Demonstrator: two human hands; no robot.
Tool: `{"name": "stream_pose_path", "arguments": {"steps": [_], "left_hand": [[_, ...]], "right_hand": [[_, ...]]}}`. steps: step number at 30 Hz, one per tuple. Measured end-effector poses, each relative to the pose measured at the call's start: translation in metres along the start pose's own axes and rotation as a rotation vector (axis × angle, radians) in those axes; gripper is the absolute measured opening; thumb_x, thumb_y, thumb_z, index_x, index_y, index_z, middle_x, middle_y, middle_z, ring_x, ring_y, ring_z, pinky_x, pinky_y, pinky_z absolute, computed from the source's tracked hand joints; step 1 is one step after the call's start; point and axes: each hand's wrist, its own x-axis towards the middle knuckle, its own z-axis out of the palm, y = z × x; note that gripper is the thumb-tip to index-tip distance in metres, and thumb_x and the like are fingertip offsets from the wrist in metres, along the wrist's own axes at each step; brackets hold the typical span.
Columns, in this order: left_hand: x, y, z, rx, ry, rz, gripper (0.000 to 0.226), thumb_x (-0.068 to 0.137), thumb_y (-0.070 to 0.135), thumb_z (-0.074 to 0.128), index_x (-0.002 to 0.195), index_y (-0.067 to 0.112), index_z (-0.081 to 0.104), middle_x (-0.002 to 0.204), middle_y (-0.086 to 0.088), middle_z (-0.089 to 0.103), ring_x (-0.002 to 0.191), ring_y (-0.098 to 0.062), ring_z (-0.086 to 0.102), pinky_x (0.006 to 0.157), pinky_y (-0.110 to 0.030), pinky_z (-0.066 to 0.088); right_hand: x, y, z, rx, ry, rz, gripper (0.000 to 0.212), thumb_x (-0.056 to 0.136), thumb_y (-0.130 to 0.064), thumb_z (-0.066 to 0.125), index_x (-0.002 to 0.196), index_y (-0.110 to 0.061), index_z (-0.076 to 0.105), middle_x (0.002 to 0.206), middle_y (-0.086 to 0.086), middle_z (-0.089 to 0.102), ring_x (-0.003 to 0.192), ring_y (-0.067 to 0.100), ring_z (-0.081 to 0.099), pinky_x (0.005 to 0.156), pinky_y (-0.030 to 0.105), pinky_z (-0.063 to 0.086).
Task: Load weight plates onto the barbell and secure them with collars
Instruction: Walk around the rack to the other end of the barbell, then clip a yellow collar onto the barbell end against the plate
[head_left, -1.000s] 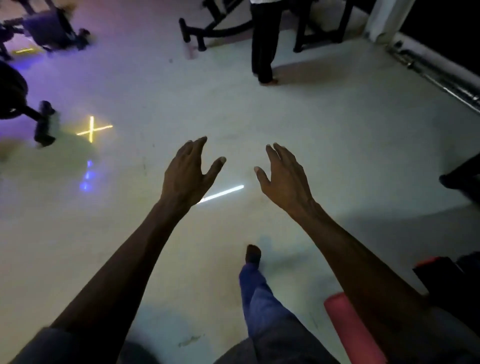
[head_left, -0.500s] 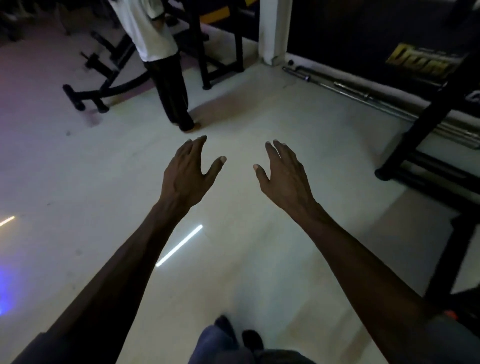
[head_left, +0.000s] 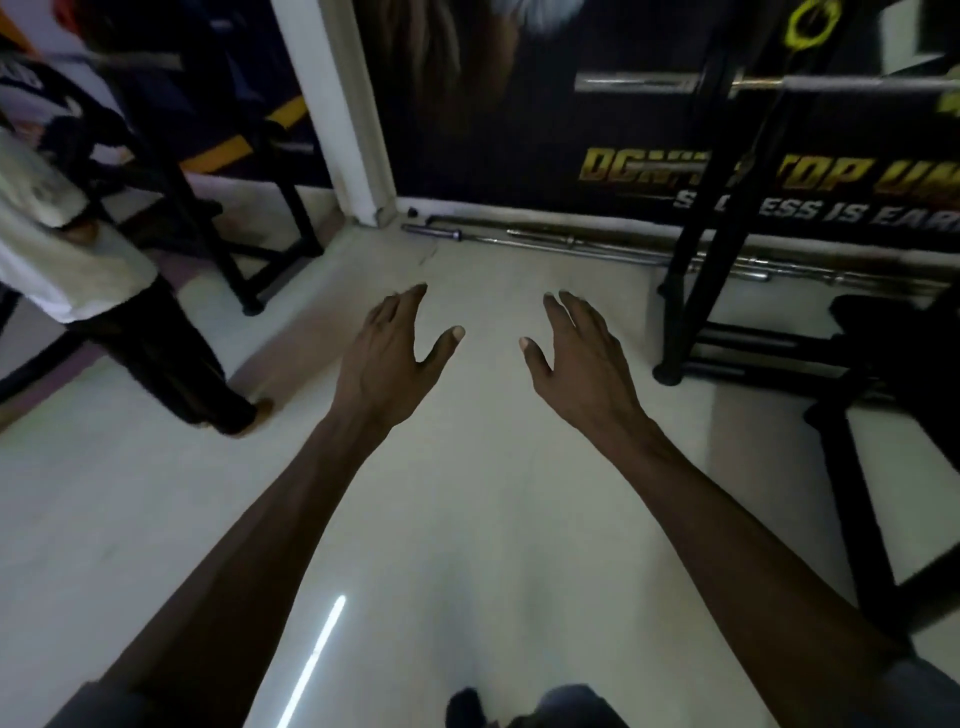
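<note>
My left hand (head_left: 387, 358) and my right hand (head_left: 584, 364) are stretched out in front of me over the pale floor, palms down, fingers spread, holding nothing. A barbell (head_left: 649, 82) rests high up on a black rack (head_left: 696, 249) at the upper right; its bare steel sleeve points left. Several loose steel bars (head_left: 545, 240) lie on the floor along the wall, beyond my hands. No weight plates or collars show in this view.
A person in a white shirt and dark trousers (head_left: 119, 332) stands at the left beside a black frame (head_left: 249, 260). A white pillar (head_left: 343, 114) rises at the back. A dark bench (head_left: 893, 353) stands at the right. My feet show at the bottom edge.
The view has swung up and to the right: the rack, the barbell and the wall banner have come into view, and the standing person has slid to the left. Both hands keep the same spread pose.
</note>
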Motion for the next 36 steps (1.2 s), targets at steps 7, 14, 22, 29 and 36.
{"name": "stream_pose_path", "arguments": {"steps": [7, 14, 22, 29, 36], "left_hand": [[0.177, -0.016, 0.039, -0.071, -0.025, 0.225, 0.077, 0.099, 0.073, 0.040, 0.155, 0.020, 0.038, 0.153, -0.007, 0.054, 0.140, -0.026, 0.051, 0.106, -0.047, 0.049], [0.343, -0.004, 0.102, -0.154, -0.065, 0.358, 0.075, 0.100, 0.069, 0.044, 0.159, 0.023, 0.034, 0.156, -0.005, 0.051, 0.143, -0.024, 0.049, 0.108, -0.044, 0.048], [0.534, 0.015, 0.163, -0.282, -0.136, 0.515, 0.069, 0.101, 0.064, 0.046, 0.158, 0.027, 0.033, 0.154, -0.005, 0.051, 0.141, -0.024, 0.049, 0.101, -0.034, 0.044], [0.680, 0.015, 0.210, -0.384, -0.167, 0.623, 0.064, 0.101, 0.063, 0.049, 0.153, 0.028, 0.040, 0.148, -0.003, 0.055, 0.133, -0.024, 0.055, 0.103, -0.046, 0.054], [0.825, 0.019, 0.253, -0.498, -0.255, 0.812, 0.069, 0.102, 0.055, 0.054, 0.160, 0.025, 0.033, 0.160, -0.003, 0.045, 0.145, -0.025, 0.045, 0.110, -0.040, 0.043]], "right_hand": [[0.135, 0.019, 0.005, -0.084, 0.165, 0.163, 0.063, 0.106, -0.045, 0.047, 0.157, -0.012, 0.036, 0.164, 0.011, 0.035, 0.153, 0.030, 0.032, 0.120, 0.049, 0.038], [0.272, 0.059, 0.023, -0.147, 0.294, 0.248, 0.060, 0.104, -0.044, 0.050, 0.154, -0.013, 0.039, 0.160, 0.009, 0.040, 0.150, 0.028, 0.037, 0.115, 0.046, 0.045], [0.433, 0.105, 0.017, -0.161, 0.329, 0.381, 0.062, 0.104, -0.041, 0.052, 0.157, -0.014, 0.035, 0.163, 0.007, 0.036, 0.150, 0.026, 0.037, 0.118, 0.047, 0.042], [0.552, 0.141, 0.025, -0.198, 0.402, 0.474, 0.062, 0.105, -0.040, 0.053, 0.158, -0.017, 0.034, 0.164, 0.007, 0.034, 0.152, 0.027, 0.034, 0.121, 0.046, 0.038], [0.658, 0.168, 0.033, -0.267, 0.572, 0.593, 0.056, 0.103, -0.042, 0.054, 0.152, -0.018, 0.041, 0.154, 0.006, 0.045, 0.141, 0.027, 0.046, 0.108, 0.044, 0.049]]}}
